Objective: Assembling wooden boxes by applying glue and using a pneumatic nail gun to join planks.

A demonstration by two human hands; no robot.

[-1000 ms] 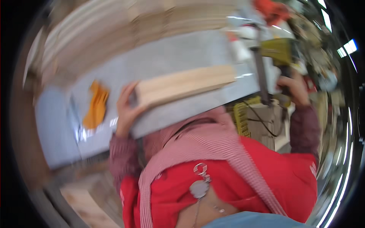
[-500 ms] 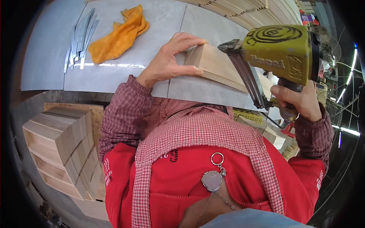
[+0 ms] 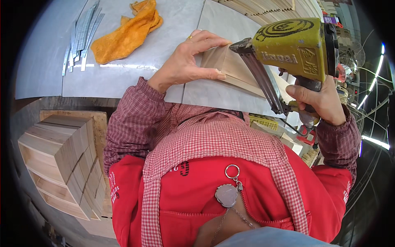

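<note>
My left hand [image 3: 191, 61] grips the left end of a pale wooden box or frame [image 3: 240, 72], with fingers over its far side and thumb on the near side. The piece lies on the grey tabletop [image 3: 168, 49]. My right hand [image 3: 319, 99] is wrapped round the handle of a yellow-green nail gun [image 3: 288, 49] with a dark magazine. The gun's nose sits at the far left corner of the wooden piece, close to my left fingertips. Whether the nose presses on the wood, I cannot tell. The gun's body hides the piece's right part.
An orange cloth [image 3: 127, 35] and several metal strips of fasteners [image 3: 84, 35] lie at the table's left. Stacked wooden strips [image 3: 271, 10] stand along the far edge. Wooden boxes [image 3: 61, 156] are piled on a board at lower left. A yellow crate [image 3: 263, 121] shows below the table.
The nail gun has shifted left, bringing its nose closer to the box corner and my left fingertips. My left hand still grips the wooden piece.
</note>
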